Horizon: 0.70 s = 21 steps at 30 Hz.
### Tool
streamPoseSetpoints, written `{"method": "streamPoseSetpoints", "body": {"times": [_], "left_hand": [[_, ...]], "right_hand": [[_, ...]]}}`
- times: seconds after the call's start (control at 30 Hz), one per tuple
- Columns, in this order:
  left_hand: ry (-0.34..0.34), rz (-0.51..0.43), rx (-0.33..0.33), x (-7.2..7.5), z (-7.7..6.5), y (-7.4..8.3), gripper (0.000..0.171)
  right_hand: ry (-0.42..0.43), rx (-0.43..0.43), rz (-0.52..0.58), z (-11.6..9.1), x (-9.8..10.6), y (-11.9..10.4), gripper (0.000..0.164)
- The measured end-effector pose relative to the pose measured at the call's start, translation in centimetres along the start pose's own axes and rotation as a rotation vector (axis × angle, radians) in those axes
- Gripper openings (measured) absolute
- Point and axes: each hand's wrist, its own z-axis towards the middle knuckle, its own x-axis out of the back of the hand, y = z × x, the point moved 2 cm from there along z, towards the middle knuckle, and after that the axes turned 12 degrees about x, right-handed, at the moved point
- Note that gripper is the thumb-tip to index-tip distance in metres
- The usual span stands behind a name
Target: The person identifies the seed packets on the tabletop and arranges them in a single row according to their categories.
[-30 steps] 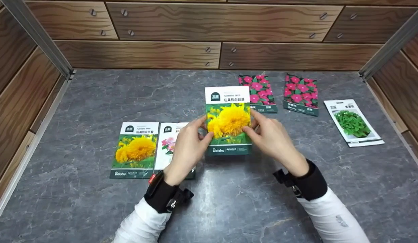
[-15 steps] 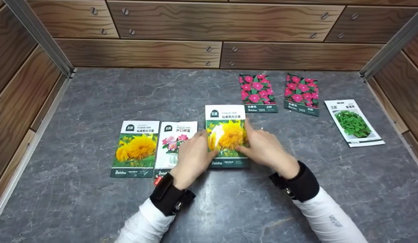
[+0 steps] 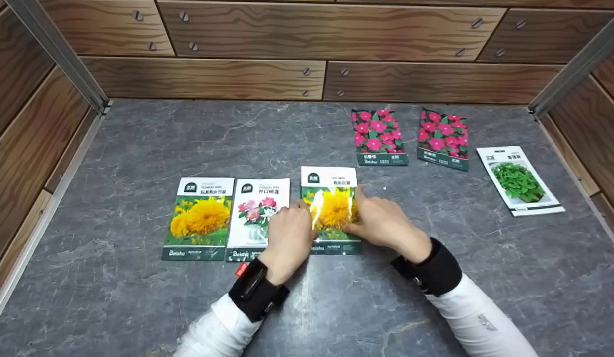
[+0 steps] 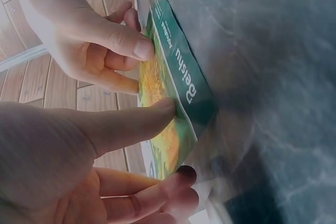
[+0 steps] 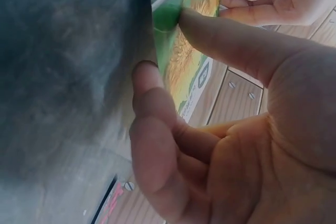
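Observation:
A seed packet (image 3: 333,210) with yellow sunflowers and a dark green lower band lies between my two hands, close over the tabletop. My left hand (image 3: 291,235) pinches its left edge; in the left wrist view the thumb lies on the front and the fingers curl at the edge. At the right edge my right hand (image 3: 386,222) pinches it likewise, thumb on the printed front, as the right wrist view shows. Just left of it is a white packet with pink flowers (image 3: 255,213), partly covered by my left hand. Beside that lies another sunflower packet (image 3: 199,223).
Two packets of magenta flowers, one left (image 3: 379,136) and one right (image 3: 443,139), lie toward the back right. A white packet with a green leafy plant (image 3: 519,181) is tilted at far right. Wood-patterned walls (image 3: 247,79) bound the grey marbled table (image 3: 138,307) at back and sides.
Both hands have brought the sunflower packet down and toward me, from overlapping a magenta-flower packet in view to beside the pink-flower packet. The other packets stay where they were.

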Motion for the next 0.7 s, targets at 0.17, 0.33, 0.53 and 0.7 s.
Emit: {"method": "streamPoseSetpoints", "body": {"times": [0.17, 0.33, 0.53, 0.7], "left_hand": [[0.036, 0.068, -0.011, -0.24, -0.24, 0.22, 0.053], [0.042, 0.128, -0.007, -0.56, -0.34, 0.46, 0.052], [0.083, 0.161, -0.023, -0.71, -0.52, 0.56, 0.046], [-0.022, 0.066, -0.143, -0.57, -0.28, 0.18, 0.036]], "right_hand": [[0.001, 0.024, -0.026, -0.03, -0.41, -0.03, 0.1], [0.002, 0.047, -0.032, -0.08, -0.57, -0.1, 0.09], [-0.016, 0.053, -0.049, -0.12, -0.62, -0.13, 0.088], [0.004, 0.087, -0.094, -0.27, -0.73, -0.26, 0.077]]}}
